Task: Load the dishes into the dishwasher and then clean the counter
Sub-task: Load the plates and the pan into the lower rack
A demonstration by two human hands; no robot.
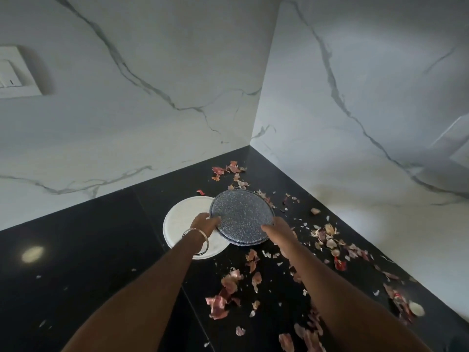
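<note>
Both arms reach out over the black tabletop toward the corner where two white marble walls meet. Between the hands is a stack of grey speckled plates, two rims showing one under the other at the near edge, the top one tipped so its face tilts toward the person. The left hand pinches the left rim of the speckled plates, fingers curled onto the edge; a metal bangle circles that wrist. The right hand grips the right rim, its fingers curled against the edge, though how far they wrap underneath cannot be told.

Just left of the speckled plates, partly beneath them and the left wrist, a white plate lies flat on the tabletop. Whether the lower speckled plate touches it cannot be told.

Onion peels are scattered around the speckled plates: a cluster behind them near the corner, a spread to their right along the wall, and a thick patch nearer the person between the forearms. A small pale piece sits far to the right by the wall. A white switch plate is mounted high on the wall well to the left of the plates.
</note>
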